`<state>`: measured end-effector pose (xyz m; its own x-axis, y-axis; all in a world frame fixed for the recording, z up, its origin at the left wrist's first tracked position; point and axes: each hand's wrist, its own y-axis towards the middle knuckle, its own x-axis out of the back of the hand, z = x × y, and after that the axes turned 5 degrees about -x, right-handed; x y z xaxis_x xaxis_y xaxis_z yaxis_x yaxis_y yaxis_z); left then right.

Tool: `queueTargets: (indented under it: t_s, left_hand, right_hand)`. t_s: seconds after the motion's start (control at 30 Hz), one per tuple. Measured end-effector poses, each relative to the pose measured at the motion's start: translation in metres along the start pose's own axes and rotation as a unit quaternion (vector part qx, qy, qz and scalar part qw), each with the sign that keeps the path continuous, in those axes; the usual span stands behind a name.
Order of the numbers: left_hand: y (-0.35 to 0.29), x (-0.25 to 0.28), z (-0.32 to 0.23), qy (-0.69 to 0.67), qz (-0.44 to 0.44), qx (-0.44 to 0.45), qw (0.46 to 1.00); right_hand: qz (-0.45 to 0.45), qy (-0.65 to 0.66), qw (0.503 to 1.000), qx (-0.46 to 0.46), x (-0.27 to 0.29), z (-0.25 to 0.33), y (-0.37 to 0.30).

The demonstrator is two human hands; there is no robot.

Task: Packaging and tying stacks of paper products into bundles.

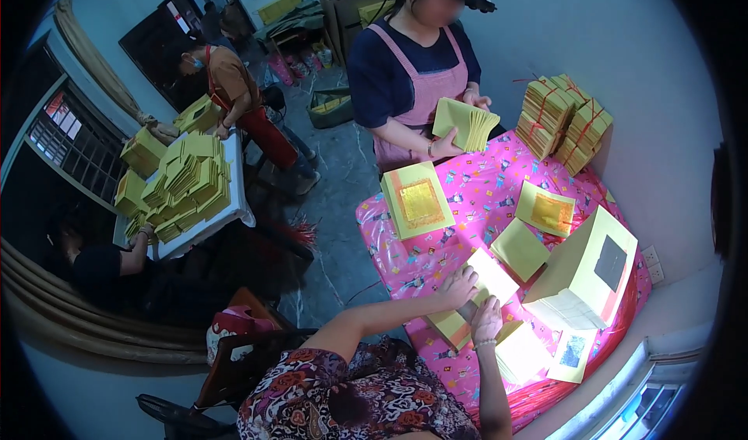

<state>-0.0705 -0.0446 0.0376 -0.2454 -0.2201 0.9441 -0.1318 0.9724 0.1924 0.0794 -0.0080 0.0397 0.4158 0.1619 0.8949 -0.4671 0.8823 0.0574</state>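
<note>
My left hand (458, 286) has its fingers bent over the near left edge of a brightly lit yellow paper sheet (494, 275). My right hand (487, 321), with a bracelet at the wrist, grips the sheet's lower edge. Under both hands lies a stack of yellow paper (450, 328); how many layers it has is hidden. To the right of my right hand rests another sunlit paper stack (520, 354). Just beyond the sheet is a square yellow pad (520, 250). A tall block of yellow paper (584, 272) with a dark patch stands to the right.
The table has a pink patterned cover (483, 176). On it are gold-printed papers (418, 201), red strands (576, 393) and tied bundles (565, 124) by the wall. Across the table, a person in a pink apron (428, 81) fans papers. Others work at a second heaped table (241, 206).
</note>
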Motion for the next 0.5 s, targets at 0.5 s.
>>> queueTargets:
  t_s: [0.5]
  left_hand:
    - [0.058, -0.082, 0.041, -0.033, -0.057, 0.011, 0.998]
  right_hand:
    - [-0.035, 0.113, 0.991, 0.063, -0.077, -0.066, 0.075]
